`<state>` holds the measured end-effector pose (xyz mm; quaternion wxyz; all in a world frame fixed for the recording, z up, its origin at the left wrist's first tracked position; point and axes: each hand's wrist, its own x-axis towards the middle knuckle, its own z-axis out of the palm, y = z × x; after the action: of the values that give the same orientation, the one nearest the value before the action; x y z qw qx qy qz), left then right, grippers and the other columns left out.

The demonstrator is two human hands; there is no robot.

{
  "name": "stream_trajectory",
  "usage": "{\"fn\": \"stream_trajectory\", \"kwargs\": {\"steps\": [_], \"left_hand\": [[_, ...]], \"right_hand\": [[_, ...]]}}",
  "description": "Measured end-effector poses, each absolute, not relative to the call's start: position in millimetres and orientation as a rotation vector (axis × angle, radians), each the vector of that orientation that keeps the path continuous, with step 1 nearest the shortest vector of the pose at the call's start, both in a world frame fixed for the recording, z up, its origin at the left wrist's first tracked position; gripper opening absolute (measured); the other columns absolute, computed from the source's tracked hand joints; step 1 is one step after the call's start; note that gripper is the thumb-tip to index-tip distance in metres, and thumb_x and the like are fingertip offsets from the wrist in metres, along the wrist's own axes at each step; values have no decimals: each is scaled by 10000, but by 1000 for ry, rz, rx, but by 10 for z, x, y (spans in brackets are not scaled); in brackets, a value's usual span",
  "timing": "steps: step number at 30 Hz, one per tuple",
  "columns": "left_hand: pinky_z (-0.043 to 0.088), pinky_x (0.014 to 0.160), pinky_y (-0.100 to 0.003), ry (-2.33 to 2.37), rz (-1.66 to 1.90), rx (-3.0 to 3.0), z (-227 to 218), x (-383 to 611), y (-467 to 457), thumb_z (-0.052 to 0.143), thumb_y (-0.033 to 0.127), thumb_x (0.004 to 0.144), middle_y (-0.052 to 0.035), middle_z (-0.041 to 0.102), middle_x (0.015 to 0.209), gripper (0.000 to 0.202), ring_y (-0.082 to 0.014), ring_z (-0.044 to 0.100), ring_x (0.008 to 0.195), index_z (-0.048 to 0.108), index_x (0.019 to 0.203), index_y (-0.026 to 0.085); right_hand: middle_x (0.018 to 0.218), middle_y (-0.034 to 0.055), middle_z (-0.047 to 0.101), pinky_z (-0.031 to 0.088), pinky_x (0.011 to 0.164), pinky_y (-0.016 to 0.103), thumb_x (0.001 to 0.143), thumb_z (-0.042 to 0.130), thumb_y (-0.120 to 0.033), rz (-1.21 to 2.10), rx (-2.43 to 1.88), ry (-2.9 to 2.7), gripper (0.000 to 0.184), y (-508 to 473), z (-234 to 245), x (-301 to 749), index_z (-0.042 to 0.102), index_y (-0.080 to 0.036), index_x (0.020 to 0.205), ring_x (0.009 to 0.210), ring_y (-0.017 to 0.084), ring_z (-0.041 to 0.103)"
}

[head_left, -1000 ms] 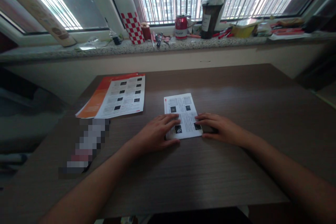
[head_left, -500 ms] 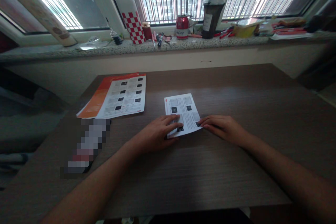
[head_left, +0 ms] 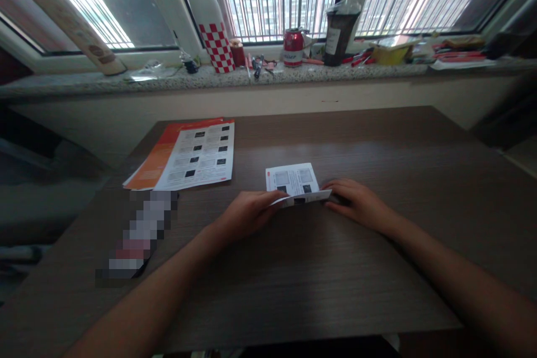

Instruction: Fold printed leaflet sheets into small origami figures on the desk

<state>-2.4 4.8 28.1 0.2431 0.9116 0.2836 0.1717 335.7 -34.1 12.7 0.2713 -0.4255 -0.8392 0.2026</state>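
A small white printed leaflet lies in the middle of the brown wooden table. Its near edge is lifted off the table and bent towards the far edge. My left hand pinches the leaflet's near left corner. My right hand pinches its near right corner. Both sets of fingers are closed on the paper, with the forearms resting over the table's front part.
A stack of orange and white leaflets lies at the table's left. A blurred-out object lies near it. The stone windowsill carries a checked bottle, a red can, a dark cup and pens.
Both hands went from lying flat on the leaflet to gripping its near corners. The near edge has risen and folded away from me, so less of the sheet shows.
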Motion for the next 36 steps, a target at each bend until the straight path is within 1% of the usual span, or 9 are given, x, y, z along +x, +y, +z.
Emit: {"fn": "stream_trajectory", "kwargs": {"steps": [6,9,12,20,26,30,32,34,36], "left_hand": [[607,753,-319,841,542,2300,351,27,36,486,318,1090,-94,780,1072,271,-189,754,871,683,1226,190],[614,776,-331,867,556,2250,427,3,58,588,372,1042,-84,780,1072,273,-197,750,887,685,1230,199],[618,844,-374,873,530,2271,450,-45,100,728,427,955,-87,768,1150,389,-233,745,971,668,1276,217],[614,897,-387,999,613,2177,260,-20,184,662,325,998,-68,775,1177,294,-228,755,1032,626,1276,236],[601,782,-385,1187,682,2014,203,64,175,708,363,956,-21,811,907,329,-229,784,823,541,1207,232],[572,762,-376,1237,682,1995,195,103,163,698,344,947,-3,805,867,377,-224,776,793,485,1239,238],[559,761,-375,1270,669,2019,195,121,160,700,346,947,-2,797,865,396,-225,767,799,477,1255,235],[548,729,-365,1293,666,2059,194,137,158,701,349,951,-4,779,860,409,-218,744,776,482,1274,227],[537,683,-344,1313,669,2108,189,152,158,698,346,956,-5,749,859,406,-204,707,739,502,1287,219]], "right_hand": [[1133,91,746,588,940,467,1029,621,-294,501,-1175,-2244,153,-343,142,3307,752,-254,1095,1068,260,698],[1100,91,738,580,938,471,1030,619,-294,470,-1207,-2218,133,-332,100,3305,743,-245,1032,1059,265,687],[1079,97,725,566,943,474,1035,607,-293,468,-1246,-2184,145,-318,58,3313,733,-233,995,1054,269,676],[1008,91,687,558,864,432,1040,581,-317,501,-1258,-2123,218,-301,39,3279,700,-225,881,970,251,663],[1002,90,673,540,863,437,1009,610,-295,471,-1341,-2088,184,-324,58,3220,678,-224,853,957,257,652],[974,86,637,536,828,417,998,619,-302,411,-1397,-2066,194,-357,80,3188,618,-226,819,912,249,632],[966,84,617,544,789,412,979,643,-315,361,-1431,-2047,146,-363,72,3184,606,-231,865,880,251,621],[1040,105,623,562,818,443,961,664,-307,301,-1432,-2053,102,-361,53,3185,639,-229,1021,933,276,628],[1204,145,624,564,919,509,966,652,-278,228,-1401,-2103,293,-354,30,3185,642,-234,1255,1072,316,624]]}}
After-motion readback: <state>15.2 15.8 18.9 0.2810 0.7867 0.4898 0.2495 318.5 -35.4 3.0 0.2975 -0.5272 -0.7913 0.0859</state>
